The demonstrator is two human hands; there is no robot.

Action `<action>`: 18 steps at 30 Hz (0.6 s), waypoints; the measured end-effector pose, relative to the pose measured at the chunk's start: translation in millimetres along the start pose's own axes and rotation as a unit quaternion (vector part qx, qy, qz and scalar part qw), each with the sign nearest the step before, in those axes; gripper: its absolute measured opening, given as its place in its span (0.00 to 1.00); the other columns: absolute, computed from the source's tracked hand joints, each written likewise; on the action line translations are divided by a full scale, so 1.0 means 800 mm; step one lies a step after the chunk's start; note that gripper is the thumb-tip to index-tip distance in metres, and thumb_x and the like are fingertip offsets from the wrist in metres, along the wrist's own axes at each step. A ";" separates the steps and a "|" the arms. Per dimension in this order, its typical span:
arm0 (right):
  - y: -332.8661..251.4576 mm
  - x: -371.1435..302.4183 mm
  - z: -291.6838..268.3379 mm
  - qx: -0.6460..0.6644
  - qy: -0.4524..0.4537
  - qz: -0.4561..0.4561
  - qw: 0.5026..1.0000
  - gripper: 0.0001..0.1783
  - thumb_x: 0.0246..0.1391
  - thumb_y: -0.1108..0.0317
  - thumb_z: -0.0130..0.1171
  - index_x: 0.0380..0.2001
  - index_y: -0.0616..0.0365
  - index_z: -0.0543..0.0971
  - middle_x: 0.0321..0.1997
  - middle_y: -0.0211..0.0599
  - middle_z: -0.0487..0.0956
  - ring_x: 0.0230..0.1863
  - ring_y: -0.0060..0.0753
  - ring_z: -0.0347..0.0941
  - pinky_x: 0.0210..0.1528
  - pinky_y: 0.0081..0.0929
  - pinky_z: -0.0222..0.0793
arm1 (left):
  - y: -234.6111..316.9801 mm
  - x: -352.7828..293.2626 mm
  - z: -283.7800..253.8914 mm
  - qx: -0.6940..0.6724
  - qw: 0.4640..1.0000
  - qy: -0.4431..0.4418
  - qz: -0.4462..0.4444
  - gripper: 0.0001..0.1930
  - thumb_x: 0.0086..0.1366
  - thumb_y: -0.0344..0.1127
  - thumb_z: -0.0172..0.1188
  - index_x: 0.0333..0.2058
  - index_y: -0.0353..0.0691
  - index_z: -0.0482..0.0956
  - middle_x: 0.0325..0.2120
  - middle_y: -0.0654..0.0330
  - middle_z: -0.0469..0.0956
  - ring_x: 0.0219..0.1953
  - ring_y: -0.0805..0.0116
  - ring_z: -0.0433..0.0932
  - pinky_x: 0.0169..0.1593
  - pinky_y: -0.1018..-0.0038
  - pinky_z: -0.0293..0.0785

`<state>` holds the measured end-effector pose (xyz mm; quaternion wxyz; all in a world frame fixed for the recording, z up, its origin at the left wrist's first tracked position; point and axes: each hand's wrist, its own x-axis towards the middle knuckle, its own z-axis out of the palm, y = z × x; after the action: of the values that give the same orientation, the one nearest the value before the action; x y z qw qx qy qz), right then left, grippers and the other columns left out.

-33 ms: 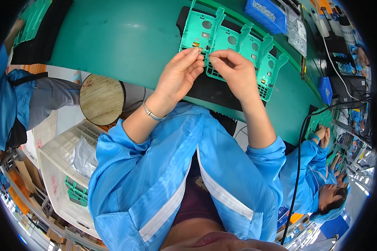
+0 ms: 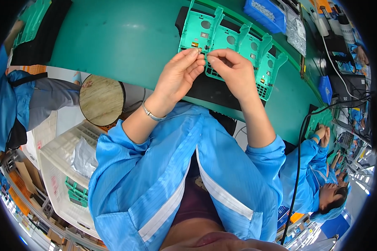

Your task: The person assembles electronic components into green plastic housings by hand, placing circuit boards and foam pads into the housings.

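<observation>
Several green plastic housings (image 2: 230,41) stand side by side on a black mat (image 2: 213,89) at the bench's near edge. Each has a round opening, small cut-outs and a grid of square holes at its near end. My left hand (image 2: 182,69) is over the near part of the leftmost housing, thumb and forefinger pinched on something tiny that I cannot make out. Close on its right, my right hand (image 2: 234,69) bends over the adjoining housing with thumb and forefinger brought together; whatever lies between those tips is hidden. A small amber-coloured piece (image 2: 194,44) shows in the leftmost housing.
A blue bin (image 2: 265,16) of small white parts and a clear bag (image 2: 296,35) lie at the far right of the green bench (image 2: 113,37). A round stool (image 2: 101,99) and white crate (image 2: 67,180) stand left. Co-workers (image 2: 310,175) sit on both sides.
Hardly anything differs. My right hand has shifted very slightly left, and both hands keep their pinched pose over the housings.
</observation>
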<state>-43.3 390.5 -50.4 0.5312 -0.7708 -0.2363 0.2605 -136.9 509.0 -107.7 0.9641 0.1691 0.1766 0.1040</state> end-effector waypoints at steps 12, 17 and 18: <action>-0.003 0.003 -0.007 -0.142 0.011 0.000 0.990 0.11 0.46 0.64 0.59 0.30 0.60 0.80 0.24 0.33 0.78 0.26 0.20 0.73 0.30 0.19 0.68 | -0.009 -0.007 0.002 0.071 0.997 -0.029 -0.009 0.13 0.64 0.32 0.51 0.45 0.34 0.71 0.35 0.60 0.75 0.36 0.75 0.74 0.44 0.78 0.72; 0.014 0.057 -0.033 -0.219 0.003 0.057 0.974 0.15 0.43 0.59 0.58 0.26 0.62 0.79 0.18 0.29 0.75 0.21 0.18 0.69 0.25 0.18 0.64 | 0.006 -0.016 0.012 0.093 0.995 -0.012 0.044 0.16 0.66 0.33 0.46 0.50 0.30 0.66 0.39 0.54 0.73 0.42 0.68 0.73 0.50 0.74 0.70; 0.021 0.066 -0.039 -0.218 0.006 0.058 0.974 0.15 0.43 0.59 0.58 0.26 0.62 0.79 0.18 0.29 0.75 0.21 0.18 0.69 0.25 0.18 0.64 | 0.010 -0.017 0.012 0.100 0.993 -0.013 0.055 0.17 0.67 0.32 0.44 0.51 0.29 0.64 0.40 0.52 0.72 0.44 0.66 0.72 0.51 0.73 0.69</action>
<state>18.2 397.5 -64.7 0.3355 -0.8821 -0.2392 0.2286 -146.7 509.7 -92.0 0.9373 0.2758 0.1641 0.1359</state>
